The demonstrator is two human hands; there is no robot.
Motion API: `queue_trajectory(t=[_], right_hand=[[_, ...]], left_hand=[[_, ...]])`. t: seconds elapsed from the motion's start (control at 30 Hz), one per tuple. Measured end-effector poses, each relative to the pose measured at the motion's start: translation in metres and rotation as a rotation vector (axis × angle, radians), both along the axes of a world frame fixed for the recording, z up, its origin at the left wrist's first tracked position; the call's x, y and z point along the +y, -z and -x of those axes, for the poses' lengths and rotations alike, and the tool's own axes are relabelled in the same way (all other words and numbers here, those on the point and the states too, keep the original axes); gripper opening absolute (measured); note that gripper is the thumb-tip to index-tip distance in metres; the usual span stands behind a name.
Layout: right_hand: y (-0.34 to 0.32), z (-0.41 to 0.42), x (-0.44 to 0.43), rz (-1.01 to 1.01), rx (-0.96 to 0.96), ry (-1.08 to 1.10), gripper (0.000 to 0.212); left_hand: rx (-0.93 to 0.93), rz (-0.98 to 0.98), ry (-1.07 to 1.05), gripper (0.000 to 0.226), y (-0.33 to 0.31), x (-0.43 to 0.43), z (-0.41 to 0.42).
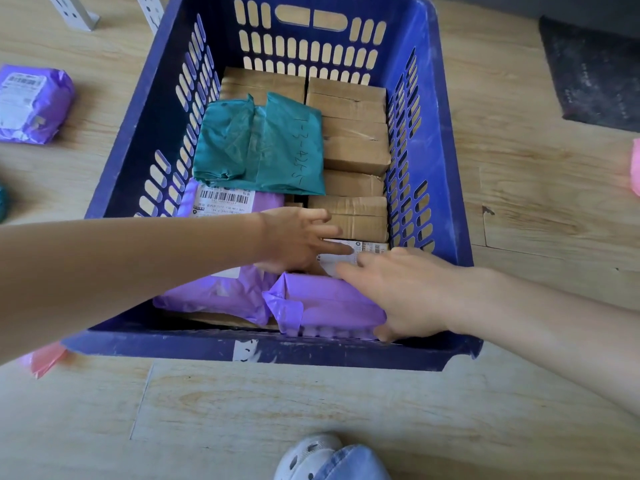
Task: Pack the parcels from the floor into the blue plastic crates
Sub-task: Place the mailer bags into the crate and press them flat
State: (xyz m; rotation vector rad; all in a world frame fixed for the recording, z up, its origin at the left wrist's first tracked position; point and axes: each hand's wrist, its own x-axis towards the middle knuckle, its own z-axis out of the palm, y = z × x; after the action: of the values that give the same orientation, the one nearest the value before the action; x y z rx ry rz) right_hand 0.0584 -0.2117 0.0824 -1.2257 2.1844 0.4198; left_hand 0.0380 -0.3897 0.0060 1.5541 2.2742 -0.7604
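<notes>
Blue slotted plastic crate (263,351) on pale wood-plank floor (242,410).

- **Far and right side of crate:** brown cardboard boxes (349,140) in rows. Teal plastic mailer bag (263,147) lies on top of them.
- **Near-left corner:** flat purple plastic mailer with barcode label (214,292).
- **Near-right corner:** small purple plastic-wrapped parcel (325,299) against near wall.
- **Right hand (408,289):** flat on this parcel, fingers straight, thumb at parcel's near edge. Nothing clenched.
- **Left hand (294,240):** fingers spread, touching white-labelled parcel (346,249) just beyond. Not gripping.
- **On floor:** another purple parcel (31,102) well left of crate, pink parcel (45,362) by near-left corner.
</notes>
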Motion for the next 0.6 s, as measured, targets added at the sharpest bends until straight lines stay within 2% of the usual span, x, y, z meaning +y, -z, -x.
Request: queue_trajectory(t=[0.1, 0.27, 0.43, 0.5, 0.53, 0.6], right_hand=[[0.002, 0.000, 0.000, -0.021, -0.013, 0.012, 0.079], [0.012, 0.000, -0.008, -0.104, -0.048, -0.001, 0.066], [0.023, -0.001, -0.009, -0.173, -0.014, -0.080, 0.059], [0.023, -0.001, -0.002, -0.164, -0.007, -0.110, 0.057], [0.022, 0.000, 0.002, -0.149, -0.008, -0.137, 0.059], [0.018, 0.000, 0.008, -0.118, -0.024, -0.212, 0.065]], left_hand=[[0.004, 0.051, -0.019, 0.060, 0.002, -0.003, 0.001], [-0.013, 0.064, -0.061, 0.065, 0.001, -0.001, 0.000], [-0.018, 0.007, -0.124, 0.062, -0.004, -0.011, -0.013], [-0.074, 0.001, -0.176, 0.064, -0.011, -0.015, -0.025], [-0.107, -0.023, -0.199, 0.061, -0.015, -0.019, -0.032], [-0.115, -0.197, -0.188, 0.055, -0.021, -0.025, -0.043]])
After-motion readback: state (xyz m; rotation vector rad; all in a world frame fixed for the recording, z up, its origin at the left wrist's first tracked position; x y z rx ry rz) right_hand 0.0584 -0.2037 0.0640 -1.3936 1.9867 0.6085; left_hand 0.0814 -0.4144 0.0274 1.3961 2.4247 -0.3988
